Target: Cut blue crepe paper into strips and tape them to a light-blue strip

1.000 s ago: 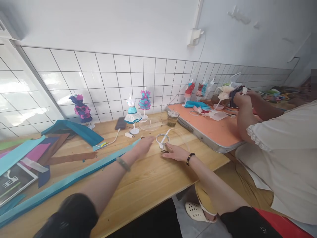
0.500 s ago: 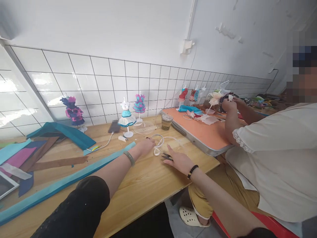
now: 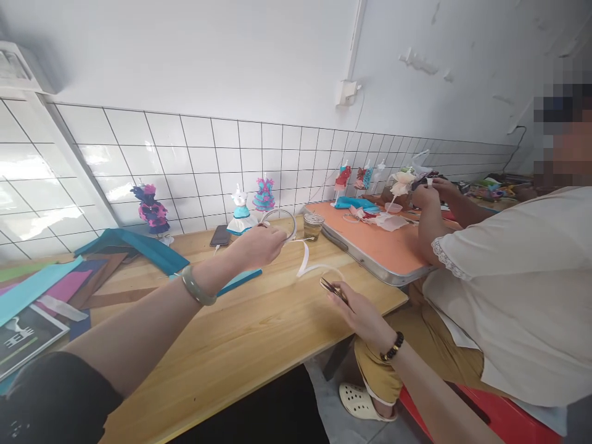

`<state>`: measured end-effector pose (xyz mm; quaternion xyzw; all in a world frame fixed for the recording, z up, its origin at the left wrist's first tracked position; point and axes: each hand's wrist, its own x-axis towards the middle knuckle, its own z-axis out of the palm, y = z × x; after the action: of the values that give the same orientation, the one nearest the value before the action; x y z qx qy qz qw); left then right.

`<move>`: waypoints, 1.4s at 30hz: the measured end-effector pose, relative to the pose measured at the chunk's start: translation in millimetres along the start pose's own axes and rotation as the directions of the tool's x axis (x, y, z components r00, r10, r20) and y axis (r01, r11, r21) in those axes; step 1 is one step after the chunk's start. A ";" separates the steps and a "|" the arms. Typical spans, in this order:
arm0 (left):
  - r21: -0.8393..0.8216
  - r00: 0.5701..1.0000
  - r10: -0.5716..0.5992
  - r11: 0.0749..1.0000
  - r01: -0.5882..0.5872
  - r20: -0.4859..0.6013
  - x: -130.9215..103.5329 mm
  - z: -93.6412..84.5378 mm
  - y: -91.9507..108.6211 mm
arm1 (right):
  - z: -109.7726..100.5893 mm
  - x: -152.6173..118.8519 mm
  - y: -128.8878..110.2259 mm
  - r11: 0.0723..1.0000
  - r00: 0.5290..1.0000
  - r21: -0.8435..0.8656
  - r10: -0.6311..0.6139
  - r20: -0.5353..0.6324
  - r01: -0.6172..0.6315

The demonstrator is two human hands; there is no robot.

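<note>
My left hand (image 3: 256, 250) is closed on a thin roll of white tape (image 3: 295, 227), raised above the wooden table, its ring standing up past my fingers. From the roll a loose white strip (image 3: 304, 256) hangs down and curves over toward the right. My right hand (image 3: 363, 311), lower and near the table's right end, is wrapped round a pair of small dark thread snips (image 3: 333, 288), points toward the left. Whether the right fingers also touch the strip's end, I cannot tell. Behind the roll stands a small dress form in a white and turquoise dress (image 3: 240, 213).
Fabric strips (image 3: 60, 280) and a teal cloth (image 3: 134, 246) lie at the left. A phone (image 3: 221, 235) and a lidded cup (image 3: 313, 228) stand toward the wall. At the right, a person (image 3: 504, 277) works beside an orange table (image 3: 365, 237).
My left hand has lifted the tape roll off the table, drawing its strip up. My right hand has moved slightly right and down, closing round the snips. The view has shifted slightly left.
</note>
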<state>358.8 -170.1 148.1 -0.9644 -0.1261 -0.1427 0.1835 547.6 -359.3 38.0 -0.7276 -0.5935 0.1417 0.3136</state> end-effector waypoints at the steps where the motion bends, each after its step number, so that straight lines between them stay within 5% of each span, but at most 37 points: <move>1: 0.007 1.000 0.011 1.000 -0.011 0.002 0.7 -7.2 3.6 | -5.2 1.8 -7.8 0.999 1.000 0.026 -0.021 0.008 0.021; 5: 0.071 0.999 0.043 0.997 -0.043 0.008 0.3 -24.7 13.3 | -33.0 12.4 -28.2 0.991 0.993 0.072 -0.115 0.021 0.113; 10: 0.104 0.998 0.062 0.993 -0.063 0.012 -1.2 -25.3 14.9 | -54.5 29.7 -33.5 0.986 0.983 0.073 -0.159 0.093 0.153; 24: 0.113 0.990 0.132 0.986 -0.127 -0.042 -7.4 -10.0 2.9 | -41.9 53.4 -50.5 0.944 0.939 0.257 -0.267 0.217 0.209; 28: 0.124 0.997 0.071 0.990 -0.068 -0.017 -13.5 -6.1 -1.6 | -32.4 62.4 -49.9 0.941 0.935 0.268 -0.271 0.229 0.207; 35: 0.087 0.996 -0.068 0.994 0.063 0.056 -45.2 2.1 -23.0 | -7.1 71.1 -24.0 0.964 0.962 0.212 -0.203 0.180 0.164; 42: 0.010 0.982 -0.153 0.988 0.153 0.108 -106.5 22.5 -28.3 | 17.9 94.3 41.4 0.984 0.984 -0.007 0.176 -0.021 -0.176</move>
<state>256.8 -156.2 102.8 -0.9580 -0.2098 -0.1037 0.1657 593.5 -268.4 14.1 -0.7801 -0.5241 0.1587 0.3026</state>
